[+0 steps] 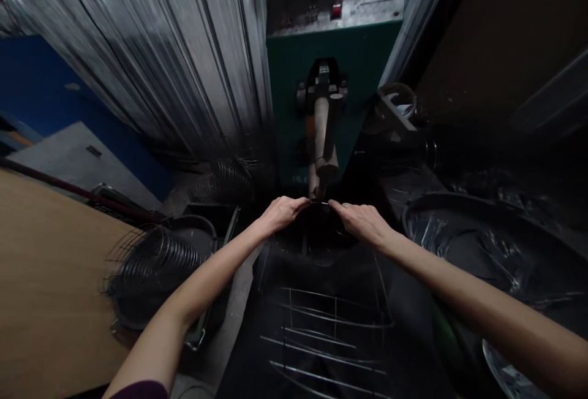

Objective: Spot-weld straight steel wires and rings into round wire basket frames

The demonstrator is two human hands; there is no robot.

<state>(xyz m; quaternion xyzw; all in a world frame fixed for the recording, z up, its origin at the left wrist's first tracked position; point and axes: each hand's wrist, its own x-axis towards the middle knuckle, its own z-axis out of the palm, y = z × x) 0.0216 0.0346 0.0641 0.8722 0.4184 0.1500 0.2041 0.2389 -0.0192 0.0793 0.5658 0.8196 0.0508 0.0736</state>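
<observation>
In the head view my left hand and my right hand are closed, fingertips pinching opposite ends of a short, shiny metal wire. The wire lies level at the tip of the lower arm of a green machine, which resembles a spot welder. Its thick upper arm points down toward my hands. Below them, over my dark apron, is a wire frame of thin bars. Whether the held wire joins this frame cannot be made out in the dark.
Left stands a dark tub with a bundle of curved wire pieces, beside a wooden board. A large dark basin on the right holds shiny wire pieces. Corrugated metal wall rises behind.
</observation>
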